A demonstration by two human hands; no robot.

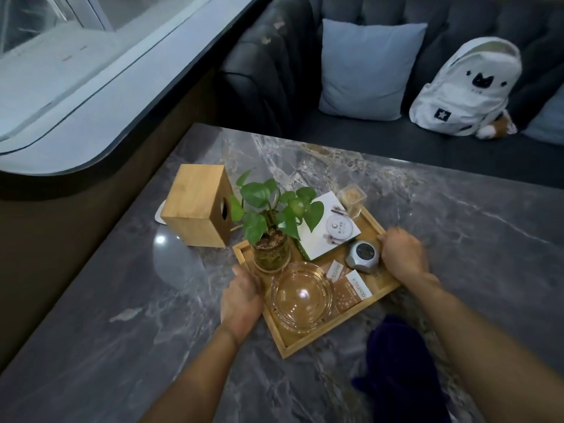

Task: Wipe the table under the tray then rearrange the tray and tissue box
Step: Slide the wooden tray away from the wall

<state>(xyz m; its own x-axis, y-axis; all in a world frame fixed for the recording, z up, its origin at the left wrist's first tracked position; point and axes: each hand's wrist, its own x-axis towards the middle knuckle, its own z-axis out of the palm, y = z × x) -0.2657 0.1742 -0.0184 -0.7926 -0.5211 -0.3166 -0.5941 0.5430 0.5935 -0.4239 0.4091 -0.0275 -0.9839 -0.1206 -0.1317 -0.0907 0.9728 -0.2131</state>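
A wooden tray (383,286) lies at an angle on the grey marble table (457,227). It carries a potted green plant (271,227), a glass ashtray (300,296), a white booklet (335,227), a small grey clock (363,253) and two brown packets (351,290). My left hand (241,297) grips the tray's left rim. My right hand (403,251) grips its right rim. A wooden tissue box (195,206) lies on its side just left of the tray. A dark purple cloth (396,361) sits on the table near me.
A dark sofa (274,71) runs behind the table, with a pale blue cushion (366,68) and a white backpack (467,87) on it. A small clear box (354,195) stands at the tray's far corner. A curved window ledge (91,96) lies to the left.
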